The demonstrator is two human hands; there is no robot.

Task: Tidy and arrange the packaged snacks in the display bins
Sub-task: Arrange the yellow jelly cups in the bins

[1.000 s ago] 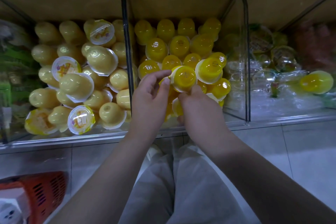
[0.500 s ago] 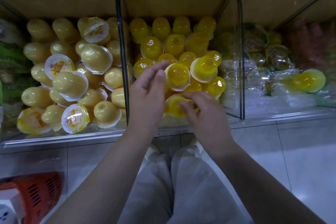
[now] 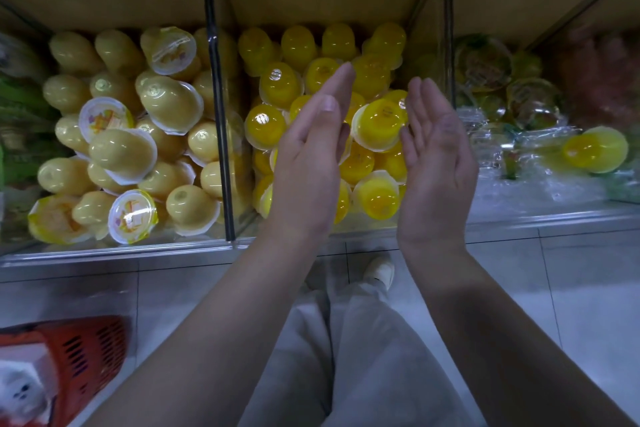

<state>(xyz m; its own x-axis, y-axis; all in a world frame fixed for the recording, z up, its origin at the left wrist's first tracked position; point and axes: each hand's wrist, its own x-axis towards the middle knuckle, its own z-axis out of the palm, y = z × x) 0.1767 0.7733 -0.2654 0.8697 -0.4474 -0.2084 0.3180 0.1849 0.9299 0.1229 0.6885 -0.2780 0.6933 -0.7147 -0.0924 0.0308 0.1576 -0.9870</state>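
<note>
Jelly cups [image 3: 379, 125], bright yellow, piled in middle clear bin [image 3: 367, 225]. Left hand [image 3: 308, 156] and right hand [image 3: 436, 149] both flat, fingers straight, palms facing, holding nothing, over the pile. Paler cups [image 3: 121, 152] fill left bin [image 3: 104, 248]; red basket [image 3: 79, 354] on floor [image 3: 554, 288].

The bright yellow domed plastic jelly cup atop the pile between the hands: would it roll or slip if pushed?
Probably rolls: the bright yellow domed plastic jelly cup lies tilted on other rounded cups, not on a flat base. Likely slippery: its glossy shell shows glare. Seems stiff, holding its moulded shape.
</note>
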